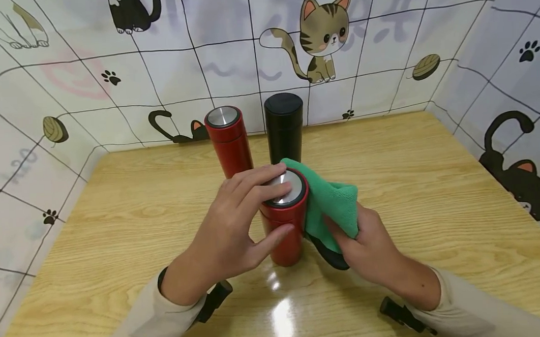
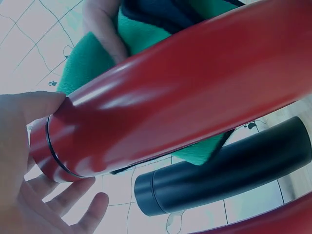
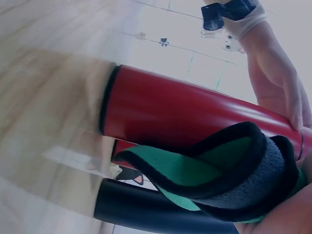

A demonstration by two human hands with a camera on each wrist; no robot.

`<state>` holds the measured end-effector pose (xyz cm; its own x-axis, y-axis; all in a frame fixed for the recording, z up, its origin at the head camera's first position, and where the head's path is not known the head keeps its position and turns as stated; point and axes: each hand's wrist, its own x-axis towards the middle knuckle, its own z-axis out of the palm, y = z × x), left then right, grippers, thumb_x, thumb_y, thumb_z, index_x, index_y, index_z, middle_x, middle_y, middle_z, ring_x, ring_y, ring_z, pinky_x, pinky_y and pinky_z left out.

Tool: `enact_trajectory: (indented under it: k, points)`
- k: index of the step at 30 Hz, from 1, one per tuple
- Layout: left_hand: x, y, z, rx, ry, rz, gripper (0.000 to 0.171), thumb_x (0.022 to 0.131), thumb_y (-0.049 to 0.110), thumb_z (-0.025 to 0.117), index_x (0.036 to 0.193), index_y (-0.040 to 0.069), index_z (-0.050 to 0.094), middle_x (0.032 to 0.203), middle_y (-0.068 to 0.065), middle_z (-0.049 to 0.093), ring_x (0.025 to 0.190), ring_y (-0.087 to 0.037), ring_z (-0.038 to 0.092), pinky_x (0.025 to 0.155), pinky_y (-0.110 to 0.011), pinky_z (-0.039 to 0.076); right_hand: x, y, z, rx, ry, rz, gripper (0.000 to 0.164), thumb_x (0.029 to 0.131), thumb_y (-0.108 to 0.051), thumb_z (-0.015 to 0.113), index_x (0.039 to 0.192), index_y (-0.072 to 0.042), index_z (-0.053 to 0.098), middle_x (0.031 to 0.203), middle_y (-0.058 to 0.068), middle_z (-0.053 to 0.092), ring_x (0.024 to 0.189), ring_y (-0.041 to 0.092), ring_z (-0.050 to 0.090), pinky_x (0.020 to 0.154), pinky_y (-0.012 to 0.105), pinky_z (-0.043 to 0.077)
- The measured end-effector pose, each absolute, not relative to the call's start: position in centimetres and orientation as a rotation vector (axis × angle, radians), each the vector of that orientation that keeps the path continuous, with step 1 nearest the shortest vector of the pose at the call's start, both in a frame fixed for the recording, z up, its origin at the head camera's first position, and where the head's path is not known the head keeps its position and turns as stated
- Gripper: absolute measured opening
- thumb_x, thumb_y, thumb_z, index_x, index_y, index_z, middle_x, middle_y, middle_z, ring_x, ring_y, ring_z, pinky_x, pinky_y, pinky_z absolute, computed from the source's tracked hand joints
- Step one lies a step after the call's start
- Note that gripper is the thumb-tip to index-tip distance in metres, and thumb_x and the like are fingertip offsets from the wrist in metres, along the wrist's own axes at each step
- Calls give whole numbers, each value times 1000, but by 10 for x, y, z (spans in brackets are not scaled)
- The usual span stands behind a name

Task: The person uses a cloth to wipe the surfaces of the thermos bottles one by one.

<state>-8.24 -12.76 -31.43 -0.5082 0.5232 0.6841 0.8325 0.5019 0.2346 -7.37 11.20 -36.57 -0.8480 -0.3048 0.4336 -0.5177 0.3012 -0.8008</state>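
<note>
A red thermos (image 1: 286, 228) with a silver-topped lid stands upright in front of me. My left hand (image 1: 229, 224) holds it at the top, with fingers over the lid and the thumb against its side. In the left wrist view the thumb and fingers curve around the red lid (image 2: 40, 146). On the thermos's right side, my right hand (image 1: 370, 242) grips a folded green cloth (image 1: 329, 201) with dark edging. The cloth lies against the thermos wall, and its grey-blue underside shows in the right wrist view. Part of the right fingers is hidden by the cloth.
Behind stand a second red thermos (image 1: 229, 145) on the left and a black thermos (image 1: 285, 127) beside it. The wooden table (image 1: 435, 180) meets a cat-patterned wall covering (image 1: 228, 64) at the back and sides.
</note>
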Motion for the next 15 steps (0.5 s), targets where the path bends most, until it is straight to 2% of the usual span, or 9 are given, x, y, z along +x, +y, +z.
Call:
enact_trajectory:
  k: [7, 15]
  points:
    - [-82, -127, -314, -1131, -2219, -779, 55, 81, 18, 79, 129, 4, 56, 146, -14, 52, 135, -27, 49, 113, -39, 41, -81, 114, -375, 849, -2617, 1490, 40, 100, -1, 55, 139, -5, 50, 128, 8, 67, 106, 12, 64, 90, 28, 56]
    - [-82, -128, -315, -1166, -2201, -812, 51, 82, 17, 74, 127, 3, 55, 147, -15, 52, 137, -27, 49, 112, -40, 43, -72, 114, -365, 776, -2429, 1558, 45, 97, 3, 56, 142, -5, 52, 131, 11, 66, 117, 3, 61, 95, 17, 52]
